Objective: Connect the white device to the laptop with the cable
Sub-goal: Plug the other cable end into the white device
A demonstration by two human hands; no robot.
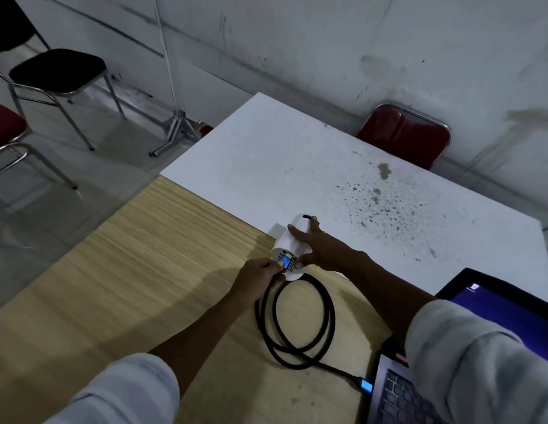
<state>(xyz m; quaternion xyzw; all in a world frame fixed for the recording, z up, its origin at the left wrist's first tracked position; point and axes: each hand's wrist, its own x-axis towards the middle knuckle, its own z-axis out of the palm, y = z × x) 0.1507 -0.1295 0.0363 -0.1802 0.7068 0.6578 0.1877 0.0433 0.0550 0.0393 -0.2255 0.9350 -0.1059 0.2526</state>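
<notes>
A white oval device (287, 243) lies where the wooden table meets the white table. My right hand (320, 246) rests on top of it, fingers spread, holding it down. My left hand (260, 278) pinches a blue-lit cable plug (286, 262) against the device's near end. The black cable (297, 325) coils in loops on the wood and runs to a second blue plug (366, 386) at the left edge of the laptop (398, 396). Whether either plug is seated I cannot tell.
The laptop's screen (508, 304) glows at the lower right, partly behind my right sleeve. A stained white table (297, 166) extends beyond. A red chair (404, 136) stands behind it, a black chair (57, 70) and a metal stand (177, 127) on the floor to the left.
</notes>
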